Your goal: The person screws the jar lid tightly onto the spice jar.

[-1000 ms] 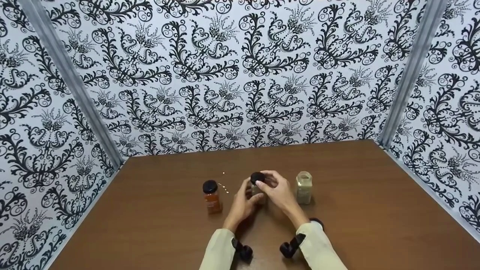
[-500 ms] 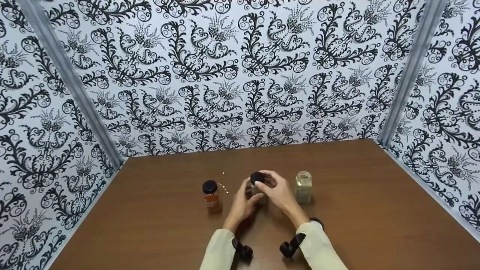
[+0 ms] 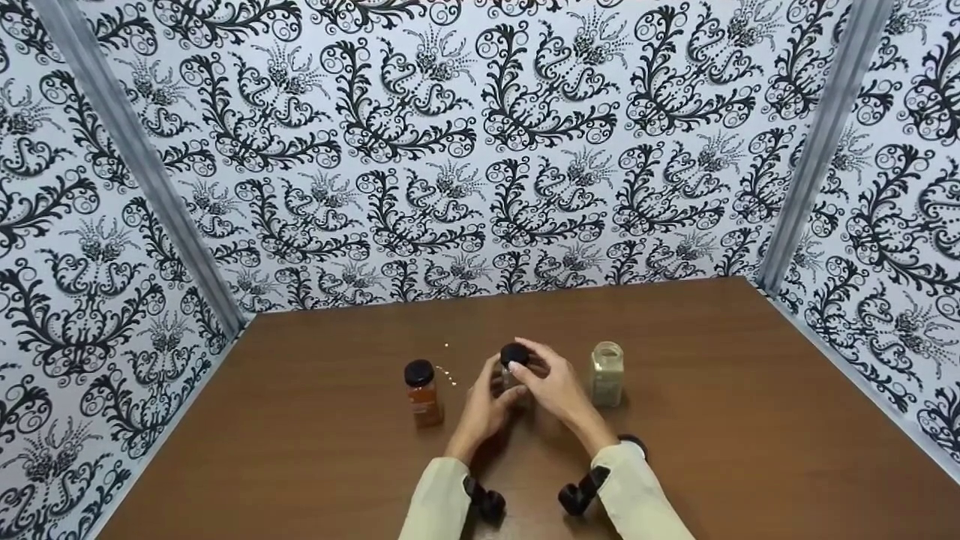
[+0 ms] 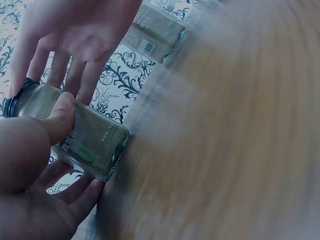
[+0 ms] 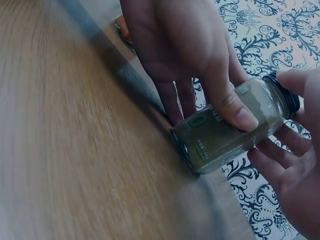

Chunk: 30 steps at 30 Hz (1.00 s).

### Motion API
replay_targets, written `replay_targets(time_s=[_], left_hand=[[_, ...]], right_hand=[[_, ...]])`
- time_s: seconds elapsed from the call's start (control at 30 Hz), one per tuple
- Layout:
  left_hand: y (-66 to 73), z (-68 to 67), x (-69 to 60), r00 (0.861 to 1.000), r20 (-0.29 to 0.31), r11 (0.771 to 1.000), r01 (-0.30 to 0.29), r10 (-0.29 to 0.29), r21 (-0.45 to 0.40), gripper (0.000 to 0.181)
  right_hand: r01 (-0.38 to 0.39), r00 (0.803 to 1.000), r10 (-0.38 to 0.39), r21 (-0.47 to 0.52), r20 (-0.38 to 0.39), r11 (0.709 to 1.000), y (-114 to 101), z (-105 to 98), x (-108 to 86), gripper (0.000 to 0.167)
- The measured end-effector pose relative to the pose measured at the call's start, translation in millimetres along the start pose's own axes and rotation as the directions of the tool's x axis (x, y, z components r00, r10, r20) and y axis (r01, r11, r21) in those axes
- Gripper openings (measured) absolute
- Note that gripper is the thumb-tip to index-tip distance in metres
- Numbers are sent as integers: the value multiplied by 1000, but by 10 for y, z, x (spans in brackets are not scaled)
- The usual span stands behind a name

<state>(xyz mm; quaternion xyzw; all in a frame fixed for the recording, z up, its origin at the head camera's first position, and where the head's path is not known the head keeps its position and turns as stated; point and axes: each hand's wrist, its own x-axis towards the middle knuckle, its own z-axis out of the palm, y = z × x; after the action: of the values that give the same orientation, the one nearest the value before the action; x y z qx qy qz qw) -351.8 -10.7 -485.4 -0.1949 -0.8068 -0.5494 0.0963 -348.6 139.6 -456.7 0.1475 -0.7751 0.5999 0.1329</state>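
A clear spice jar (image 5: 220,137) of greenish-brown powder stands at the middle of the table, its black lid (image 3: 514,354) on top. My left hand (image 3: 486,411) grips the jar's body, with the thumb across the label in both wrist views. Around the lid, my right hand (image 3: 556,386) curls its thumb and fingers in a pinch. To the right is a lidless jar (image 3: 607,379) of pale green powder. On the left, a jar (image 3: 425,405) of orange-red powder wears a black lid.
The brown wooden table (image 3: 322,465) is bounded by patterned walls (image 3: 480,150). Small pale specks (image 3: 448,374) lie between the orange jar and my left hand. A round black thing (image 3: 634,443), partly hidden, shows by the right sleeve.
My right hand's fingers have shifted slightly around the lid, the forefinger reaching further left behind it. The left hand and all jars keep their places.
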Motion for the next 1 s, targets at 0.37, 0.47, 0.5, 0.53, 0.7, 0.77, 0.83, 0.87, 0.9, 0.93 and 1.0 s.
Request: replay_targets(time_s=[0.37, 0.47, 0.5, 0.53, 0.7, 0.77, 0.83, 0.87, 0.9, 0.93, 1.0], left_hand=[[-9, 0, -6, 1000, 3, 1000, -1, 1, 26, 56], [-6, -6, 0, 1000, 2, 999, 0, 0, 41, 58], [-5, -6, 1, 1000, 1, 999, -1, 1, 43, 58], [-3, -6, 2, 1000, -1, 999, -2, 2, 42, 57], [2, 7, 15, 999, -21, 998, -25, 26, 58, 55], [-2, 17, 19, 999, -30, 997, -36, 38, 64, 55], [-7, 26, 18, 999, -35, 998, -31, 33, 62, 55], [-7, 28, 17, 999, -38, 997, -34, 36, 65, 55], [-9, 31, 17, 999, -40, 997, -33, 35, 64, 55], [-10, 33, 16, 998, -42, 997, -34, 37, 64, 54], [-10, 36, 18, 999, -45, 998, -26, 29, 59, 55]], right_hand=[[16, 1000, -16, 25, 2, 1000, 44, 27, 29, 37], [33, 999, -32, 37, -15, 999, 8, 40, 25, 35], [34, 999, -33, 38, -19, 999, 5, 43, 25, 35], [38, 999, -37, 37, -25, 999, 3, 47, 24, 35], [53, 998, -53, 1, -47, 999, 27, 77, 32, 37], [50, 997, -50, -17, -53, 999, 21, 87, 29, 37], [42, 998, -43, -28, -54, 999, 17, 93, 24, 37], [37, 998, -39, -34, -53, 999, 15, 94, 21, 37], [33, 998, -36, -43, -53, 999, 14, 93, 21, 37], [33, 998, -36, -47, -51, 998, 14, 91, 20, 37], [40, 998, -42, -51, -51, 998, 20, 87, 24, 37]])
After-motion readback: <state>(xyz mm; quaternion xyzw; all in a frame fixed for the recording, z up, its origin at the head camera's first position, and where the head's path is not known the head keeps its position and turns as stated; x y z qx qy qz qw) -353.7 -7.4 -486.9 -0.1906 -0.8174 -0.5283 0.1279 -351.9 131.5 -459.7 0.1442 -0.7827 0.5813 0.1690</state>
